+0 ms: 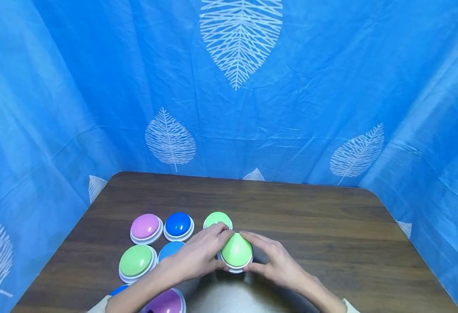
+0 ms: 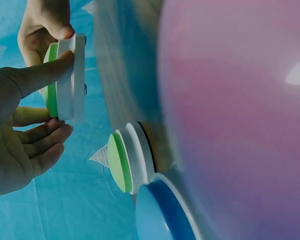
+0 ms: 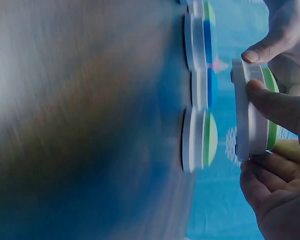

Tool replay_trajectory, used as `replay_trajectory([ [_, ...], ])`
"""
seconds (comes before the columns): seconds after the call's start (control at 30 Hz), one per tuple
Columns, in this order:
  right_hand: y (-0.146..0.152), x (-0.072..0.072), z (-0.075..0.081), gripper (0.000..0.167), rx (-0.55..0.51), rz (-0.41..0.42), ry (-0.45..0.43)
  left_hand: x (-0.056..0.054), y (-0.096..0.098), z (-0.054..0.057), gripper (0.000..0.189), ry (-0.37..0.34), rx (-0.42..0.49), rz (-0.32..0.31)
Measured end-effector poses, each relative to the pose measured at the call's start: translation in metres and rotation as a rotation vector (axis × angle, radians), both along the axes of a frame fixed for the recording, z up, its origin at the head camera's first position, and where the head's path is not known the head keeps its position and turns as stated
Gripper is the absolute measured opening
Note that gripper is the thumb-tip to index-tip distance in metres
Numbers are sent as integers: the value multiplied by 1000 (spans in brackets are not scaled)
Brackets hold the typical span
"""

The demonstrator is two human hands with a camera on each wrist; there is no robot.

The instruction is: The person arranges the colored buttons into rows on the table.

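1) Left hand (image 1: 198, 253): thumb and fingers clamped on green-domed push button (image 1: 237, 251)
2) Right hand (image 1: 279, 262): thumb and fingers clamped on opposite side
3) Green-domed push button raised above wooden table (image 1: 311, 217), near second green button (image 1: 217, 218)

Both sleeve ends (image 1: 99, 305) are pale cream.

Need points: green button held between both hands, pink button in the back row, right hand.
Held green button (image 1: 237, 252): head view, on its green dome.
Back-row pink button (image 1: 145, 225): head view, on its pink dome.
Right hand (image 1: 279, 261): head view, on the back of the hand.
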State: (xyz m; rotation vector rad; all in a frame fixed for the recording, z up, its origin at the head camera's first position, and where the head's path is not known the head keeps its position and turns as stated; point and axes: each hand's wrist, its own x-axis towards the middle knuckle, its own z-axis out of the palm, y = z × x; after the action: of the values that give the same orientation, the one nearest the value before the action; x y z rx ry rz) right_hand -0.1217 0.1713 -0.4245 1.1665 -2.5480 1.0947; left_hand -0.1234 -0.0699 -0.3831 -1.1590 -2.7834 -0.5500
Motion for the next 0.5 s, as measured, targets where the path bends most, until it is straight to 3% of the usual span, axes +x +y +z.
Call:
replay_trajectory([
  [0.5, 20, -52, 9, 69, 113, -69, -130, -67, 36, -1, 66, -87, -105, 44],
])
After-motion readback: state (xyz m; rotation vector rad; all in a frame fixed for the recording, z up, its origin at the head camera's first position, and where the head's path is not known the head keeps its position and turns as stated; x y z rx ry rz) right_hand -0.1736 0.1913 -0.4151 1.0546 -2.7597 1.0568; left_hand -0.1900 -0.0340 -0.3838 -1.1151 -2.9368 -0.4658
